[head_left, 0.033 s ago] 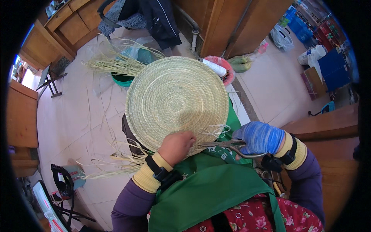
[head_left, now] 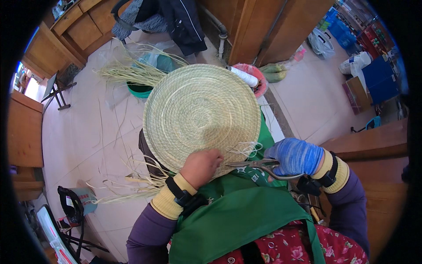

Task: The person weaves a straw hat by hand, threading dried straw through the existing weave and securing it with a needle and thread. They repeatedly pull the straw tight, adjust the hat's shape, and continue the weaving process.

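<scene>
A round, coiled straw mat (head_left: 193, 101), pale green and stitched in rings, lies across my lap over a green apron (head_left: 228, 220). At its near edge my left hand (head_left: 201, 166) is closed with the fingers curled in; what they pinch is hidden. My right hand (head_left: 295, 157), in a blue knit glove, grips metal scissors (head_left: 263, 163). Their blades point left along the mat's near edge, with the tips close to my left fingers. A loose bunch of white thread (head_left: 247, 148) rests on the mat just above the blades. Loose straw strands (head_left: 136, 191) stick out left of my left hand.
Beyond the mat, a bundle of straw (head_left: 132, 72) lies over a green tub (head_left: 140, 90). A white thread cone (head_left: 243, 77) leans by a pink basin (head_left: 263, 83). At the lower left stands a bin (head_left: 85, 200) near a folding stool. Wooden cabinet panels (head_left: 373, 176) rise at right.
</scene>
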The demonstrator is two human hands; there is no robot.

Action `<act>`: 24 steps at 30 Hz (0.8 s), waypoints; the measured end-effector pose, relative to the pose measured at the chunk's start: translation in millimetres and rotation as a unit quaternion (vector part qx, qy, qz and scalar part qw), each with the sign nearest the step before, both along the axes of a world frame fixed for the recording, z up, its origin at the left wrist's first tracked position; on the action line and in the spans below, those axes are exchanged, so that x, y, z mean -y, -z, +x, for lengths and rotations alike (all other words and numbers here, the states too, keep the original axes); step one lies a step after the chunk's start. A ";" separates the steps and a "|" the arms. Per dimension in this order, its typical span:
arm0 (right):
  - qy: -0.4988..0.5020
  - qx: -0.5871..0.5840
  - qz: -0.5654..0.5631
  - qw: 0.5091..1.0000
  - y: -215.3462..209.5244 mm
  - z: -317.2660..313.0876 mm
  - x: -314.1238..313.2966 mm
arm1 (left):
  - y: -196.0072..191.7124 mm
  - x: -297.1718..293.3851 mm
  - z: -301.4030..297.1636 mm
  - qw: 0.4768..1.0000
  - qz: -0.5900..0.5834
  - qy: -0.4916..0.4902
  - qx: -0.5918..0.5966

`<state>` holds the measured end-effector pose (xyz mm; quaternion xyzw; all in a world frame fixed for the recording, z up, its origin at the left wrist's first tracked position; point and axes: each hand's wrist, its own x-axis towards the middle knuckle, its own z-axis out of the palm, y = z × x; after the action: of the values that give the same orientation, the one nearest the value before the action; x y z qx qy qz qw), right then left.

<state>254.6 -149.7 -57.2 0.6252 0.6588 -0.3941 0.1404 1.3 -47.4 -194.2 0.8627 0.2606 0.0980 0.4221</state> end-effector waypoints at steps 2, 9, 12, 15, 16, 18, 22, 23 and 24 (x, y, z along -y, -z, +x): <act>-0.019 -0.005 0.000 1.000 -1.1 -0.8 -5.4 | 0.3 -1.1 0.7 0.999 0.027 0.006 0.016; -0.024 -0.015 -0.022 0.999 -2.4 0.7 -10.3 | 3.9 -0.5 0.3 0.999 0.046 0.007 0.028; -0.026 -0.025 -0.010 0.999 -1.4 -2.9 -10.0 | 4.2 -0.4 0.3 0.999 0.035 0.003 0.030; -0.048 -0.004 0.018 0.999 0.3 -8.5 -6.9 | 3.6 0.0 0.1 0.999 0.041 0.006 0.034; -0.058 -0.002 0.028 0.998 1.2 -9.9 -5.1 | 3.5 0.2 -0.1 0.998 0.050 0.007 0.039; -0.059 -0.007 0.045 0.997 3.1 -10.6 -0.1 | 4.1 1.1 -0.6 0.998 0.050 0.007 0.037; -0.109 -0.026 0.121 0.986 9.6 -6.9 8.1 | 8.9 2.6 -1.6 0.997 0.060 -0.002 0.043; -0.121 -0.025 0.122 0.985 11.3 -6.1 8.1 | 10.1 2.8 -1.6 0.997 0.059 -0.002 0.044; -0.126 -0.012 0.113 0.986 12.8 -6.8 7.6 | 11.0 2.2 -1.4 0.998 0.051 0.002 0.046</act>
<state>247.8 -157.3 -70.0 0.5446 0.7739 -0.3040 0.1096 -0.1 -49.5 -205.3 0.8784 0.2342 0.1499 0.3888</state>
